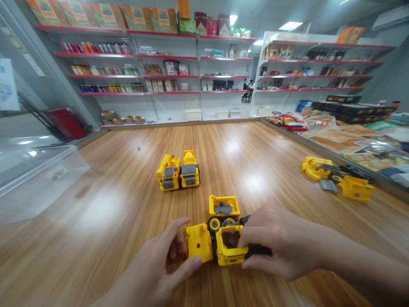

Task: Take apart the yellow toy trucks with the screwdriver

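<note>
Nearest, my left hand (161,258) gapes around a yellow panel (202,236); my right hand (276,241) pinches a toy cab (230,257): uneven pressure could tip it.

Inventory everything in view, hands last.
Toy trucks: two, yellow and grey, mid-table
Panel: one, yellow, front
Cab frame: one, yellow, front
Wheels: at least two, black and yellow, beyond frame
Dump bed: one, yellow with grey pieces, beyond wheels
Loose parts: several, yellow, grey, black, table's right
Table: one, brown, foreground
Box: one, transparent, left
Boxy object: one, red, left
Packets: many, multicoloured, right
Shelves: several, white and red, background
Goods: many, multicoloured, shelved
Left hand: one, at panel
Right hand: one, on frame
</note>
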Demonstrator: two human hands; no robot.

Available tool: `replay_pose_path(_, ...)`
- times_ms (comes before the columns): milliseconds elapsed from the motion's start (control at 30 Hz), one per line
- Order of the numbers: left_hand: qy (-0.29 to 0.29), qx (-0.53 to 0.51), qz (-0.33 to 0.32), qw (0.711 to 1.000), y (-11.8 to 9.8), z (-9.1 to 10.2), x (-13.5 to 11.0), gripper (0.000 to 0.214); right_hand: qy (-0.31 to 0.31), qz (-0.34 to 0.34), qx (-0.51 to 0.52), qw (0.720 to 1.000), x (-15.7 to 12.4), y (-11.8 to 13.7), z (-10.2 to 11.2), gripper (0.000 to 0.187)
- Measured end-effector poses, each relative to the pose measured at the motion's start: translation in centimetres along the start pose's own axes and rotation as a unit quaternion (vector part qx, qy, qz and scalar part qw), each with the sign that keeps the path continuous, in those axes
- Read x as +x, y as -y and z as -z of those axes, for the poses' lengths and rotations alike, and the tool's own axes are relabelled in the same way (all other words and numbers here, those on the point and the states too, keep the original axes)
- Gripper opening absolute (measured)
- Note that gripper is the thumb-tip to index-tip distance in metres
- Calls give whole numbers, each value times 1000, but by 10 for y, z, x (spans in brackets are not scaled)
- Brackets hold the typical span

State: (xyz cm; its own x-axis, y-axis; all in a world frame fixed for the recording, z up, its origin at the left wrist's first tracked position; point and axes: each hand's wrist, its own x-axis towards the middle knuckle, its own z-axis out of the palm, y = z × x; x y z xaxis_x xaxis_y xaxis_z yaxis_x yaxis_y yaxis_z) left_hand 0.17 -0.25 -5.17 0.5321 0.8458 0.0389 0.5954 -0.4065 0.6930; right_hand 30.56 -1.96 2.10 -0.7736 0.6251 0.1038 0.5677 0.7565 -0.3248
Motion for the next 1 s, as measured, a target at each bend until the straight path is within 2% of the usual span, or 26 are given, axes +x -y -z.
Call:
replay_pose_path(133, 8, 15, 4, 1000, 0, 2, 0, 52, 26, -11, -9, 1000, -1, 0, 1, 14)
replay_pose_path(367, 7, 31, 9, 999, -6, 3, 1, 50, 76, -15, -1, 997, -2, 5, 9, 25)
replay_pose_path(567, 10, 43, 12, 999, -5, 3, 1, 50, 64, -2, 24, 998, -4, 4, 14, 33)
replay_pose_path(833, -24, 53, -22, 998, -10, 4, 2, 50, 59, 6, -5, 998, 0, 2, 9, 16)
replay_pose_path(1000, -57, 13, -45, 997, -19, 4, 3, 44, 61, -2, -22, 998, 2, 3, 7, 15)
